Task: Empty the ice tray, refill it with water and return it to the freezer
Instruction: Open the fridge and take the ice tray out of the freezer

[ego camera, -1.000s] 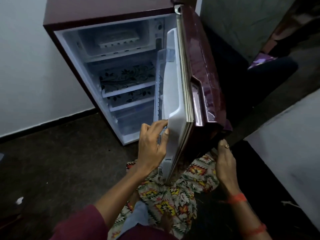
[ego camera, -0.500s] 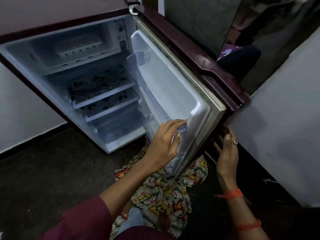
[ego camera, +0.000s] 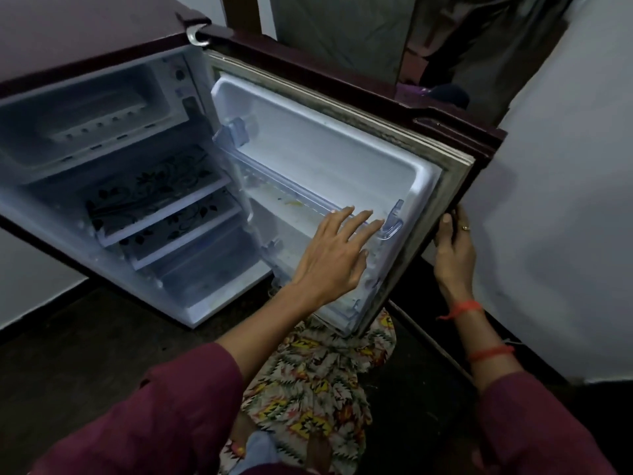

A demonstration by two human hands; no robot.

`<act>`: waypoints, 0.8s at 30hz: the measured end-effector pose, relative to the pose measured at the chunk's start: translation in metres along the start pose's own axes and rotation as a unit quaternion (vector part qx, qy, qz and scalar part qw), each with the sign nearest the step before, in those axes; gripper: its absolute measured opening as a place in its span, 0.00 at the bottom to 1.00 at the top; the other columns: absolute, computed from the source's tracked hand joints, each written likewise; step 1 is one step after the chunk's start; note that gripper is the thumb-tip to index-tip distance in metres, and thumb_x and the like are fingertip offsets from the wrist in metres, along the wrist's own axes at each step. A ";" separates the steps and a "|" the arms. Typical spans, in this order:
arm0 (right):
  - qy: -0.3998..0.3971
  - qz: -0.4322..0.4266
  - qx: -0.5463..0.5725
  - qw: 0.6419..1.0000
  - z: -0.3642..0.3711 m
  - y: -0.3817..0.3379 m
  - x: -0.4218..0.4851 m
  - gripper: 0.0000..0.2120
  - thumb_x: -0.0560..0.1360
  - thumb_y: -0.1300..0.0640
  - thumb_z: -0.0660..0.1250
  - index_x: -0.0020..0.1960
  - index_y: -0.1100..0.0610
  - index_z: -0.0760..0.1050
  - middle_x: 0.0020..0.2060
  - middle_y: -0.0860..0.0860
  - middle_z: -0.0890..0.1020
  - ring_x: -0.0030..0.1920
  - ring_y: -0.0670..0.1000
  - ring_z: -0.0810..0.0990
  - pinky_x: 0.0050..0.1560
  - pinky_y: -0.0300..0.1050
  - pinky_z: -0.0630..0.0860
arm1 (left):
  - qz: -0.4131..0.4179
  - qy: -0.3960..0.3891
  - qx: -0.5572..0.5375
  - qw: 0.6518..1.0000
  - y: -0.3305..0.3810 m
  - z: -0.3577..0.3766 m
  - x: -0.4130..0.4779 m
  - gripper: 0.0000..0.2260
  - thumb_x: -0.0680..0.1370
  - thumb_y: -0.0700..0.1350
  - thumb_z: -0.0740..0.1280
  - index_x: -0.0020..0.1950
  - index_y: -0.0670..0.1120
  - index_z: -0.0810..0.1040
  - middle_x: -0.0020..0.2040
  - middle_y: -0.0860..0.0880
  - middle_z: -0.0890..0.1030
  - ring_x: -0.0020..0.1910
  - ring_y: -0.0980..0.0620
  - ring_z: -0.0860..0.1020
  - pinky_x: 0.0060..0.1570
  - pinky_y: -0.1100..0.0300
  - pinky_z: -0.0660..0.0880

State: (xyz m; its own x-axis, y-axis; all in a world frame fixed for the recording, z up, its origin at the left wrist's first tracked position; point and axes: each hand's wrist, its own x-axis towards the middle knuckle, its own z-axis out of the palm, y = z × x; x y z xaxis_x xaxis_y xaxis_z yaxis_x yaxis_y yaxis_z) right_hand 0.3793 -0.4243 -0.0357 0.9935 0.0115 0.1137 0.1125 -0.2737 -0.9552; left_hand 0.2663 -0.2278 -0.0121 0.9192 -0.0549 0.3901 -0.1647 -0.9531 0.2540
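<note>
A small maroon fridge [ego camera: 85, 32] stands open on the floor. A white ice tray [ego camera: 97, 113] lies in its freezer compartment [ego camera: 161, 80] at the top left. The fridge door [ego camera: 342, 145] is swung wide to the right. My left hand [ego camera: 334, 255] is flat against the door's inner lining, fingers spread near the clear door rack [ego camera: 392, 222], holding nothing. My right hand [ego camera: 454, 245] grips the door's outer edge from behind; part of it is hidden by the door.
Two shelves with a black floral pattern [ego camera: 154, 197] sit under the freezer. A white wall or panel [ego camera: 565, 217] stands close behind the open door at the right. The floor [ego camera: 68, 347] is dark, and my patterned clothing [ego camera: 315, 389] hangs below the door.
The door has swung much further open to the right. My left hand let go of the door's edge and now lies flat on its inside. My right hand moved up onto the outer edge.
</note>
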 end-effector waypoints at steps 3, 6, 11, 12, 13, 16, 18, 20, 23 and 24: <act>0.013 -0.006 -0.029 0.999 -0.001 -0.001 0.024 0.27 0.82 0.40 0.54 0.79 0.48 0.63 0.73 0.47 0.73 0.68 0.48 0.76 0.69 0.45 0.73 | 0.006 -0.040 0.007 0.999 0.001 0.010 0.014 0.31 0.79 0.44 0.66 0.81 0.48 0.63 0.80 0.45 0.64 0.80 0.40 0.59 0.77 0.42 0.60; 0.023 -0.011 -0.055 0.998 0.000 0.001 0.046 0.25 0.83 0.42 0.53 0.78 0.47 0.65 0.71 0.46 0.75 0.62 0.48 0.79 0.64 0.43 0.76 | 0.008 -0.067 0.010 0.998 0.004 0.020 0.028 0.34 0.80 0.46 0.65 0.84 0.49 0.56 0.83 0.45 0.57 0.83 0.41 0.52 0.78 0.42 0.59; 0.053 0.022 -0.075 0.996 0.002 0.016 0.078 0.27 0.78 0.33 0.53 0.74 0.40 0.68 0.64 0.51 0.82 0.63 0.57 0.80 0.67 0.56 0.75 | 0.006 -0.105 0.029 0.994 0.006 0.029 0.047 0.36 0.81 0.50 0.63 0.85 0.49 0.48 0.85 0.46 0.48 0.83 0.42 0.44 0.80 0.43 0.55; 0.066 0.038 -0.062 0.995 0.002 0.018 0.083 0.27 0.76 0.31 0.54 0.72 0.38 0.69 0.62 0.49 0.83 0.62 0.56 0.81 0.66 0.56 0.75 | 0.006 -0.111 0.033 0.993 0.007 0.031 0.051 0.36 0.82 0.51 0.63 0.85 0.49 0.47 0.85 0.46 0.47 0.83 0.42 0.43 0.80 0.43 0.55; 0.074 0.052 -0.047 0.995 0.002 0.020 0.089 0.27 0.75 0.30 0.56 0.70 0.37 0.71 0.61 0.47 0.83 0.62 0.54 0.82 0.66 0.55 0.76 | 0.006 -0.117 0.036 0.992 0.008 0.032 0.055 0.37 0.82 0.51 0.63 0.85 0.49 0.46 0.85 0.46 0.46 0.83 0.42 0.42 0.80 0.43 0.54; 0.103 0.079 -0.026 0.991 0.004 0.023 0.104 0.27 0.73 0.30 0.58 0.66 0.40 0.77 0.56 0.46 0.85 0.59 0.52 0.83 0.63 0.53 0.78 | 0.006 -0.132 0.049 0.990 0.009 0.035 0.066 0.38 0.82 0.52 0.63 0.84 0.49 0.44 0.85 0.46 0.45 0.83 0.42 0.41 0.80 0.44 0.54; 0.113 0.086 -0.022 0.990 0.005 0.021 0.112 0.27 0.72 0.31 0.58 0.63 0.42 0.79 0.50 0.46 0.86 0.57 0.55 0.84 0.61 0.54 0.79 | 0.009 -0.139 0.053 0.989 0.009 0.037 0.072 0.38 0.81 0.52 0.63 0.84 0.48 0.44 0.85 0.45 0.45 0.83 0.41 0.41 0.80 0.44 0.53; 0.122 0.092 -0.023 0.988 0.007 0.022 0.120 0.28 0.71 0.31 0.58 0.61 0.44 0.82 0.44 0.44 0.83 0.56 0.58 0.84 0.60 0.55 0.80 | 0.015 -0.145 0.056 0.988 0.008 0.037 0.077 0.39 0.81 0.53 0.63 0.84 0.48 0.43 0.85 0.45 0.44 0.83 0.41 0.41 0.80 0.44 0.54; 0.122 0.101 -0.014 0.987 0.011 0.024 0.131 0.31 0.68 0.30 0.57 0.61 0.46 0.82 0.50 0.48 0.86 0.56 0.58 0.84 0.60 0.56 0.79 | 0.023 -0.152 0.060 0.986 0.006 0.037 0.084 0.39 0.81 0.53 0.64 0.84 0.48 0.43 0.85 0.45 0.44 0.83 0.41 0.41 0.80 0.45 0.54; 0.117 0.102 -0.012 0.988 0.012 0.024 0.133 0.32 0.68 0.31 0.57 0.63 0.45 0.81 0.53 0.49 0.86 0.57 0.57 0.83 0.61 0.55 0.79 | 0.024 -0.153 0.060 0.986 0.006 0.037 0.086 0.39 0.81 0.53 0.64 0.84 0.48 0.43 0.85 0.45 0.44 0.83 0.41 0.41 0.80 0.44 0.54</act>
State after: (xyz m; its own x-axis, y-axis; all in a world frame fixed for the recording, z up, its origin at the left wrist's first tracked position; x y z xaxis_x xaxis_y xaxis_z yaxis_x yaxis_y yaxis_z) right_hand 0.5142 -0.4177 -0.0463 0.9631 -0.2686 -0.0168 -0.0923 -0.2710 -0.9581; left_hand 0.3575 -0.2493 -0.0095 0.9793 -0.1706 0.1092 -0.1840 -0.9745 0.1281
